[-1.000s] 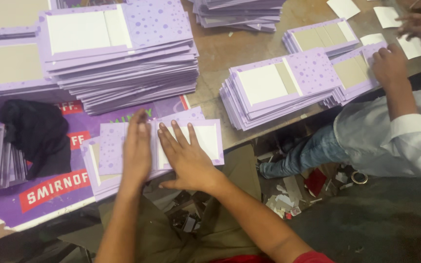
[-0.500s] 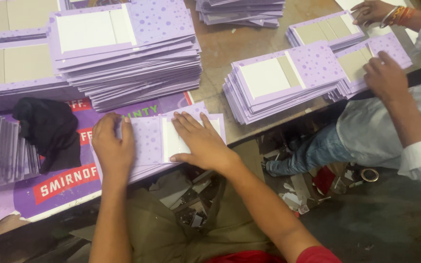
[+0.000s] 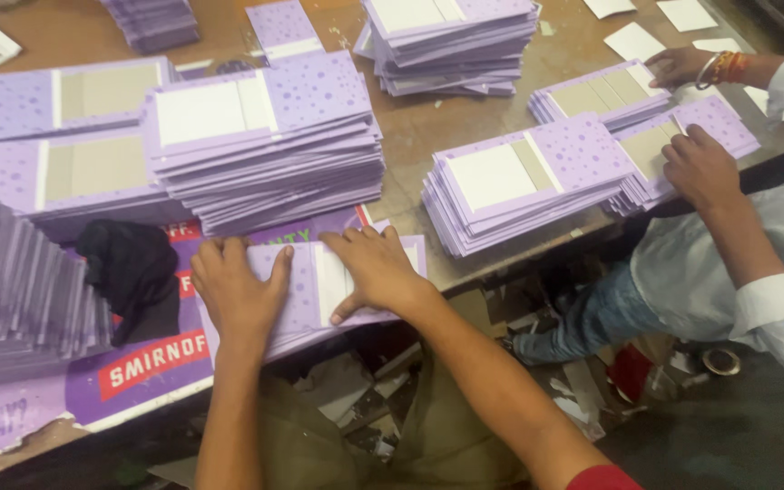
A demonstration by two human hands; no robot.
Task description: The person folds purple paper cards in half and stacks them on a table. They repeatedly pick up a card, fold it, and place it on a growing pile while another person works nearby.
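Two hands, left [image 3: 240, 292] & right [image 3: 376, 270], fingers flat/open on purple card [image 3: 308, 289]; tall purple stack [image 3: 265, 136] behind, black cloth [image 3: 129, 272] left, purple poster [image 3: 138, 363] under.

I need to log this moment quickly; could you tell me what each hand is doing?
Left hand: open, flat on the purple card cover.
Right hand: open, flat on the same cover.

A brown worktable [image 3: 428, 154] carries purple card stacks [image 3: 265, 136], a poster [image 3: 151, 358], black cloth [image 3: 124, 272].

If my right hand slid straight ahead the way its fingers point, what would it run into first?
Most likely the tall stack of purple covers. The right hand lies flat on a purple cover, fingers aimed up-left toward that stack's base; the gap between is hard to judge.
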